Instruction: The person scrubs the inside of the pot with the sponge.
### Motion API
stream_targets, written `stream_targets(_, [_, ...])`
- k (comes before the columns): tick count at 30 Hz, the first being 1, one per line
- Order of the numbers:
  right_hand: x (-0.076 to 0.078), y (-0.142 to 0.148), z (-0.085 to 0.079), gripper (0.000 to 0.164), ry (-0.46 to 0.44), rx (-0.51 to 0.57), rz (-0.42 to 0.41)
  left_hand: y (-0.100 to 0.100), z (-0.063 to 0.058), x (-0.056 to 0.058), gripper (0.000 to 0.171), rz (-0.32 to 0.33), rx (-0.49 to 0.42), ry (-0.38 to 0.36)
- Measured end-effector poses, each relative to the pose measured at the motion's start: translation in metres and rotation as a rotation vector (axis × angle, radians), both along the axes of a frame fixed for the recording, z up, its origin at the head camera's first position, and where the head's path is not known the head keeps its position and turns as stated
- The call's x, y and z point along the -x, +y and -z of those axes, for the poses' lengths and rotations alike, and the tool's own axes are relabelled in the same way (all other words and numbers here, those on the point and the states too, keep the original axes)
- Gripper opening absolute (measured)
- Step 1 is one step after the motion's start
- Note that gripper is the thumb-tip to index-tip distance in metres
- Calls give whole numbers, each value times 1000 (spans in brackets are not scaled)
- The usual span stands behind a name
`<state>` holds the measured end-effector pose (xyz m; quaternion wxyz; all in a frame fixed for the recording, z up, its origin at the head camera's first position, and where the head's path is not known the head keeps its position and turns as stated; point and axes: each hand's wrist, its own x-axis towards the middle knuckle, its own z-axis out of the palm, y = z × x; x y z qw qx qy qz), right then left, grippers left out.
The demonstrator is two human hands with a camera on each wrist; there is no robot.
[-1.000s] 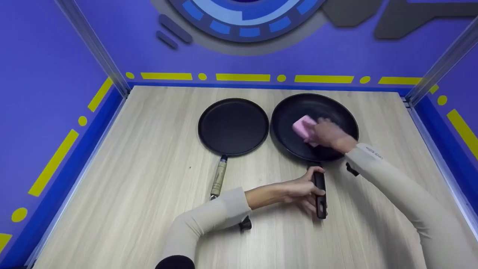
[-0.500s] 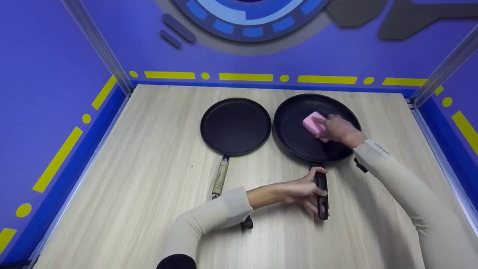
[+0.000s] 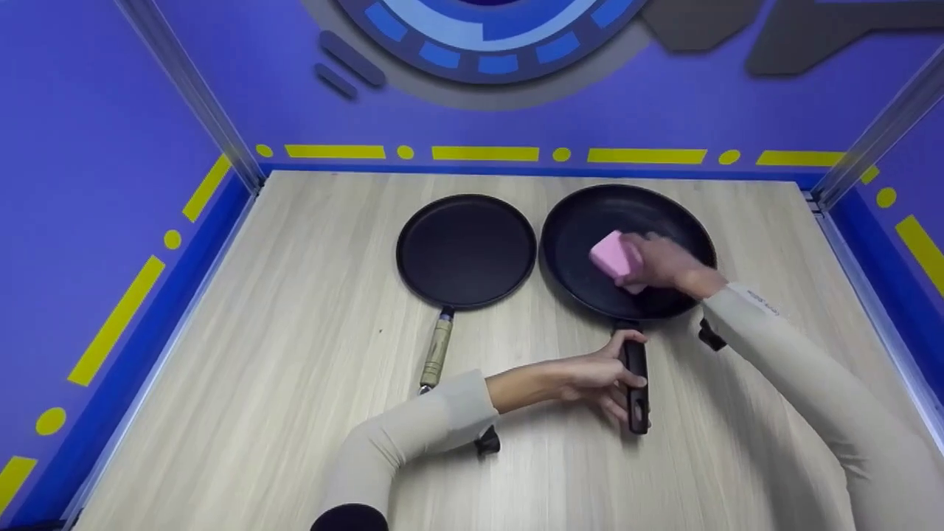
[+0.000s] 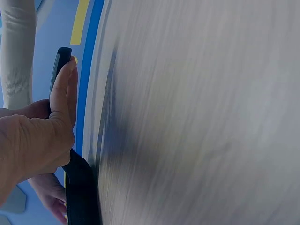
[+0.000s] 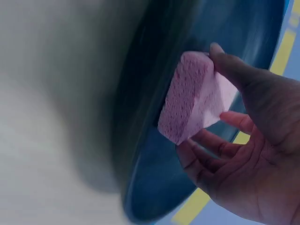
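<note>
A deep black frying pan lies on the table at the right of the head view. My left hand grips its black handle, which points toward me; the left wrist view shows fingers along that handle. Inside the pan, my right hand holds a pink sponge against the pan's inner surface. In the right wrist view the thumb and fingertips pinch the porous sponge by its edges, just over the dark pan.
Left of the frying pan, almost touching it, lies a flat black pan with a wood-patterned handle. My left forearm passes over the end of that handle. Blue panels wall the table at the back and sides.
My right hand has swept the sponge a little right across the pan, then back left and slightly toward me. The left hand keeps its grip on the handle; the pans stay put.
</note>
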<state>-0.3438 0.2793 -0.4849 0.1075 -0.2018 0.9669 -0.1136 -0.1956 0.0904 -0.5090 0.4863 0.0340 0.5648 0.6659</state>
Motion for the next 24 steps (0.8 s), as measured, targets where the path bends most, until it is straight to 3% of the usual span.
stream_targets(4, [-21, -27, 1, 86, 14, 30, -92, 0, 1, 1, 57, -4, -4, -6])
stream_targets(7, [-25, -33, -1, 86, 28, 32, -110, 0, 0, 2, 58, -5, -15, -2])
stream_targets(11, [-14, -18, -4, 85, 26, 35, -29, 1, -1, 2, 58, -11, -22, -9])
stream_targets(18, [7, 32, -1, 64, 56, -34, 226, 3, -1, 0, 59, -15, -4, -9])
stream_targets(21, [8, 31, 0, 62, 33, -47, 255, 3, 0, -1, 59, -8, 6, -4])
stream_targets(24, [1, 14, -3, 70, 15, -63, 208, 3, 1, -1, 59, -1, 13, 9])
